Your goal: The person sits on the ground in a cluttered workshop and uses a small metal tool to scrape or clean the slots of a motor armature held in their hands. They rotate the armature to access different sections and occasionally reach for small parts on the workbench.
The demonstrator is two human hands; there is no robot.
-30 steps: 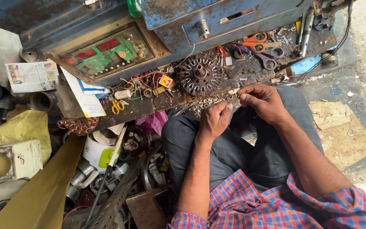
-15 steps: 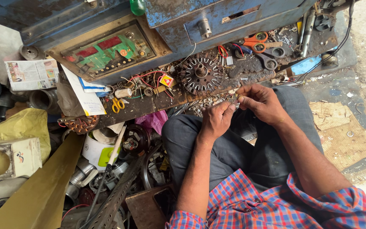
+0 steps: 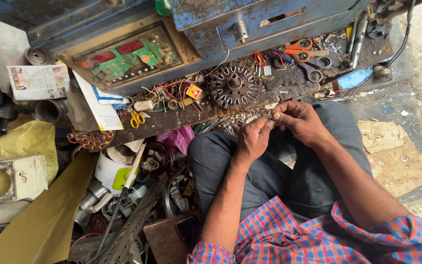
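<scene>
A toothed round stator [image 3: 234, 84] lay on the cluttered surface [image 3: 181, 117], with orange scissors [image 3: 296, 49] and small yellow scissors [image 3: 137, 118] nearby.

A worn blue metal cabinet [image 3: 279, 19] fills the far side, with a low dark wooden desk [image 3: 172, 120] running across in front of it, crowded with clutter. On the right, the grey concrete floor [image 3: 416, 63] is stained and dusty, with a torn piece of cardboard [image 3: 396, 156] lying flat. On the left, a yellow sack [image 3: 23, 142] slumps among scrap. Daylight falls evenly.
</scene>
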